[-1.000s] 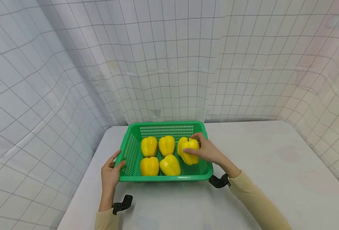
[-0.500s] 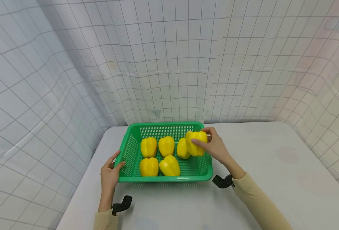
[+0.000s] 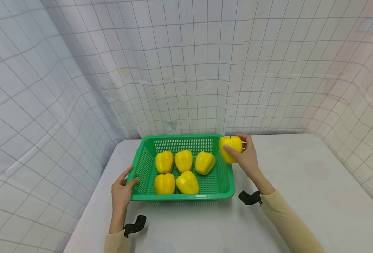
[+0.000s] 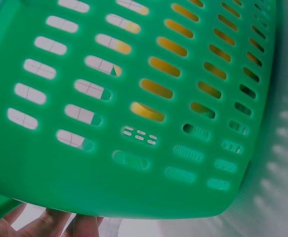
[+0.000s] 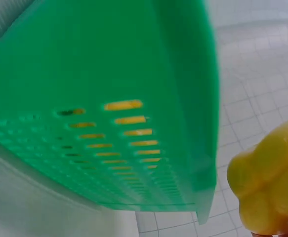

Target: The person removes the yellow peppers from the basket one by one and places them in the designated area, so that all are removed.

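Observation:
My right hand grips a yellow bell pepper at the right rim of the green plastic basket. The pepper is held raised, its stem pointing up; the right wrist view shows its lobed underside beside the basket's outer wall. Several more yellow bell peppers lie inside the basket in two rows. My left hand holds the basket's left rim, thumb over the edge. In the left wrist view, its fingers show below the slotted wall, partly hidden.
The basket stands on a white table, which extends to its right and in front of it. White grid-patterned curtains enclose the back and sides. A black wrist camera sits on the right wrist, another camera on the left.
My right hand has lifted the pepper up and to the right, from above the basket's right part to its right rim, uncovering the pepper beneath. My left hand stays on the rim.

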Motion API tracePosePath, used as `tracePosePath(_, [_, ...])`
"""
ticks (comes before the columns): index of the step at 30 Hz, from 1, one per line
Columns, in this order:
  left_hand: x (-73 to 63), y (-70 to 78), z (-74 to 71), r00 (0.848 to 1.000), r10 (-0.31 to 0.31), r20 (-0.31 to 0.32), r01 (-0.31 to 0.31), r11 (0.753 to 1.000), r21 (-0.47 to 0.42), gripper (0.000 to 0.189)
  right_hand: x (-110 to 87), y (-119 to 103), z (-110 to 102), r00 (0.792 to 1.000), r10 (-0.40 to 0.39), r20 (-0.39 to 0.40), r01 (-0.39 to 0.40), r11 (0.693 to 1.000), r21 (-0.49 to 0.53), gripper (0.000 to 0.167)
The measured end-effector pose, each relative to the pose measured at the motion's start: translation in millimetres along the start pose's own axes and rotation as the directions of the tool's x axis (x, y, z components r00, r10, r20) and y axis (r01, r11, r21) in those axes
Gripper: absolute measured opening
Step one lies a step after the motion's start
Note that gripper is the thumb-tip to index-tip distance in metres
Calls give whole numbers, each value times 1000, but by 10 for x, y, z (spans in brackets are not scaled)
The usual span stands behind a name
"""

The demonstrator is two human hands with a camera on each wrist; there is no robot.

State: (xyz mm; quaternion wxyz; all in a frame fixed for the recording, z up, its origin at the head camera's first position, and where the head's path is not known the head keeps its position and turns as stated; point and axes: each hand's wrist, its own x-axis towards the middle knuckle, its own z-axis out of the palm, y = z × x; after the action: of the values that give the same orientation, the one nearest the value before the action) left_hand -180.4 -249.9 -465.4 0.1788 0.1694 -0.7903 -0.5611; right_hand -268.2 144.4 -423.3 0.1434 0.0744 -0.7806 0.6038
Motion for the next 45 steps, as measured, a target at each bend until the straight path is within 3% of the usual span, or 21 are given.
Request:
tracePosePath(5, [-16,8,-6,1000,3,9,-3,1000,0,45,6,-22,-40,999,-22,-45,21,1000,-7,61])
tracePosePath(10, [-11,7,-4,1000,-4,9,4,1000,-7,45,30,-25,-77,997,9,-80,-9,1000,-8,61])
tracePosePath(13, [-2,0,1,1000,-5,8,5,1000,-14,45,107,201,-93,992,36,-121,-36,999,3,63])
tracePosePath(18, [-3,-5,3,1000,-4,13,4,1000,-13,45,144,348,-124,985,59,-164,-60,998,1,65])
tracePosePath(28, [-1,-7,6,1000,-10,12,10,1000,-20,45,182,485,-200,977,129,-171,-137,990,-34,68])
tracePosePath(45, [6,-20,8,1000,-13,4,13,1000,-22,45,207,797,-227,976,150,-159,-173,974,-146,70])
